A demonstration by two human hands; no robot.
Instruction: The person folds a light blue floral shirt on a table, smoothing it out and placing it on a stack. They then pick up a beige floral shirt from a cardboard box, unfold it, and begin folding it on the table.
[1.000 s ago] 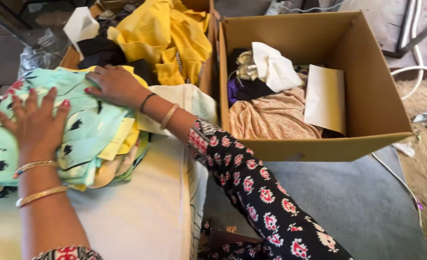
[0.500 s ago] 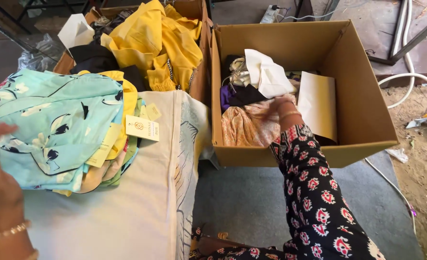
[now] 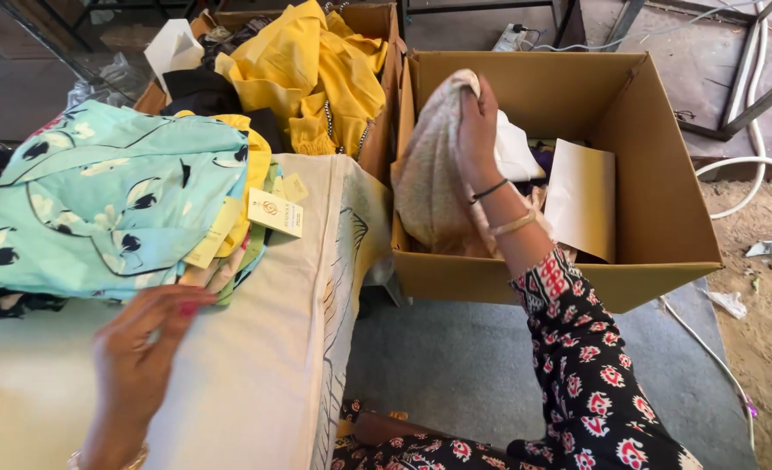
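Right hand (image 3: pixel 477 130), fingers closed, grips a beige speckled fabric garment (image 3: pixel 429 174) above the brown cardboard box (image 3: pixel 664 218) at upper centre; left hand (image 3: pixel 138 348), fingers loosely spread, rests on cream cloth (image 3: pixel 255 365) over grey floor (image 3: pixel 456 365).

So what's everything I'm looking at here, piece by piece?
beige garment: one, pale speckled beige, lifted out of the right box
right cardboard box: one, brown, open, on the floor at right
card sheet: one, tan, leaning inside the right box
white cloth: one, white, inside the right box behind the hand
turquoise garment: one, turquoise with black and white print, top of the folded pile at left
paper tags: several, cream, hanging from the pile's edge
cream cloth: one, cream, spread under the pile
yellow garment: one, yellow, heaped in the box behind
grey mat: one, grey, on the floor
white hose: one, white, far right
left hand: resting on the cream cloth beside the pile
right hand: gripping the beige garment
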